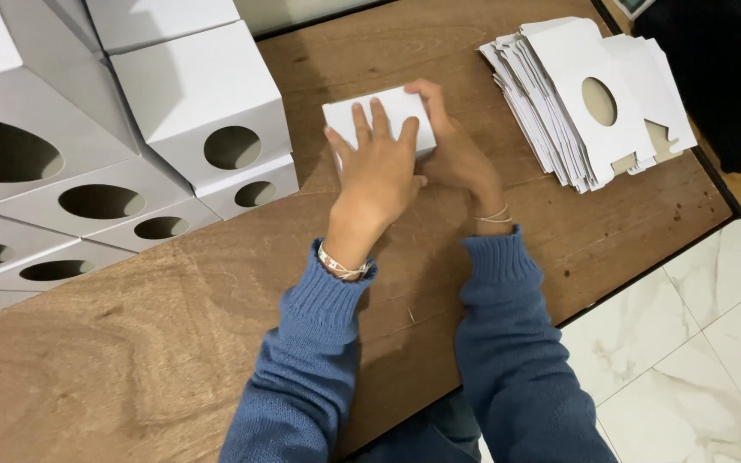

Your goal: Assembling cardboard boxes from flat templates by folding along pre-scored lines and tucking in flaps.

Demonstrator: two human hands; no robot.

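Bare bench (173,343) open along the near side, from the blue sleeves out to the left edge. Blocked to the left by stacked white boxes with round holes (207,120), standing near the left hand (376,167). Blocked at far right by a fanned pile of flat white cut-outs (585,94). Narrow clear strips between hands and either stack, wider on the right.

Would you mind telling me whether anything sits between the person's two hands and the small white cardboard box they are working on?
Nothing visible does. The left hand lies flat on top of the small white cardboard box, and the right hand grips its right side. Both touch it directly on the brown wooden table.
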